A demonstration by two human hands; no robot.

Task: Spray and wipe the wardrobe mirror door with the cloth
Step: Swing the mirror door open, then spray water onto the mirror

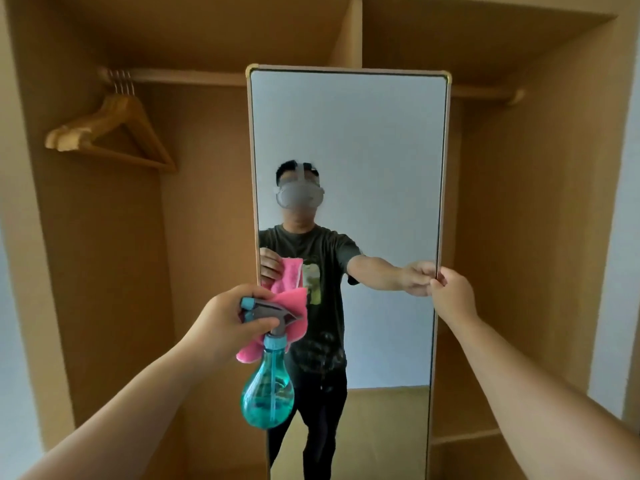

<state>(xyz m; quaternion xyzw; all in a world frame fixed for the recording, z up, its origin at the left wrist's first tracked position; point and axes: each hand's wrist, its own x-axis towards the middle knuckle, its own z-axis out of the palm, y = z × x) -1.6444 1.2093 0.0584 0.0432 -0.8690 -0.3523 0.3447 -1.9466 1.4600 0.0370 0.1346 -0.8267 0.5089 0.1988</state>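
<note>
The tall mirror door (349, 133) stands straight ahead in the open wardrobe, with a thin pale frame. My left hand (227, 322) grips the neck and grey trigger head of a teal spray bottle (267, 389) together with a pink cloth (294, 318), held in front of the mirror's lower left part. The bottle hangs down from the hand, its blue nozzle tip near my knuckles. My right hand (452, 292) pinches the mirror's right edge at mid height. Spray droplets speckle the glass (322, 355) just right of the bottle.
Several wooden hangers (110, 133) hang from the rail at the upper left inside the wardrobe. A low shelf (467, 436) sits at the lower right behind the mirror. The mirror reflects a person, a pale wall and a wooden floor.
</note>
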